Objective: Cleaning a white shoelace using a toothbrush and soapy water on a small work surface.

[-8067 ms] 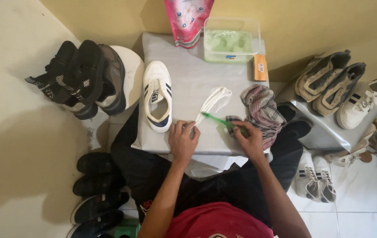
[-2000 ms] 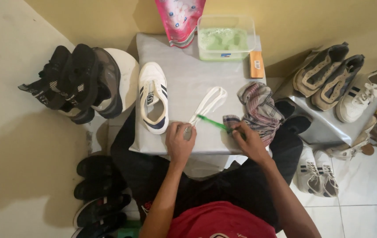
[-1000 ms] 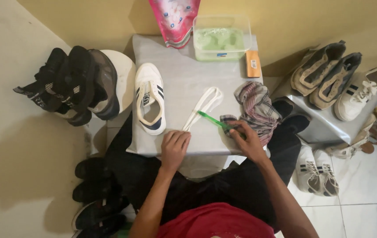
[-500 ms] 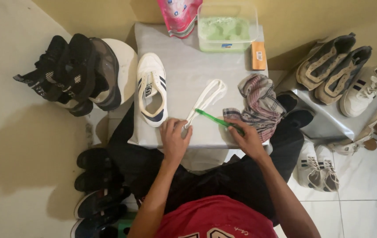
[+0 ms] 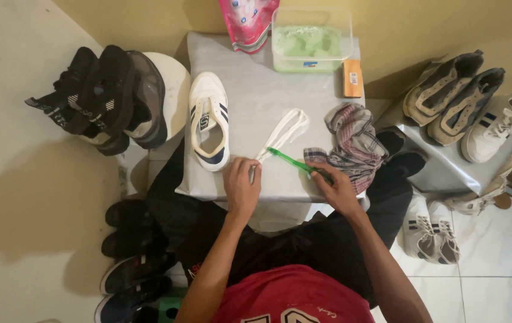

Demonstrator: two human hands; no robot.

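Small grey cloth-covered desk stands against a yellow wall; left hand pins white flat shoelace, right hand at three o'clock grips green toothbrush, bristles indistinct

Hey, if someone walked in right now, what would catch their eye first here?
Probably the green toothbrush in the right hand, its head on the white shoelace that the left hand pins to the grey table. Next, the laceless white sneaker left of the lace.
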